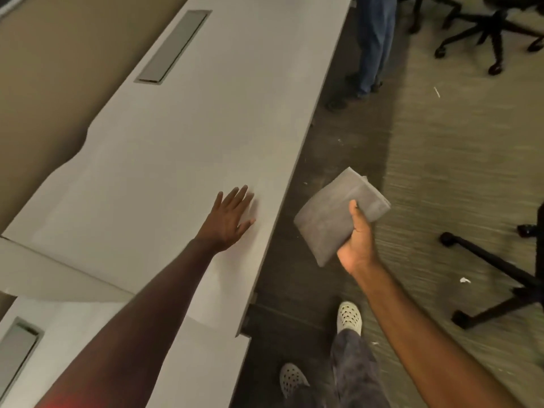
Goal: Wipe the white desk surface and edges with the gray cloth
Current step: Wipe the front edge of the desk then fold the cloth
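A long white desk (164,160) runs from the lower left to the top of the view. My left hand (228,219) lies flat on it near the front edge, fingers spread, holding nothing. To the right of the desk edge, above the floor, my right hand (357,240) grips a folded gray cloth (335,213) by its lower corner, thumb on top. The cloth is off the desk and does not touch it.
Two gray cable hatches (173,47) (16,351) are set into the desk. Another person's legs (372,45) stand by the desk's far front edge. Black office chair bases (488,28) (497,278) stand on the carpet at right. My feet in white shoes (348,316) are below.
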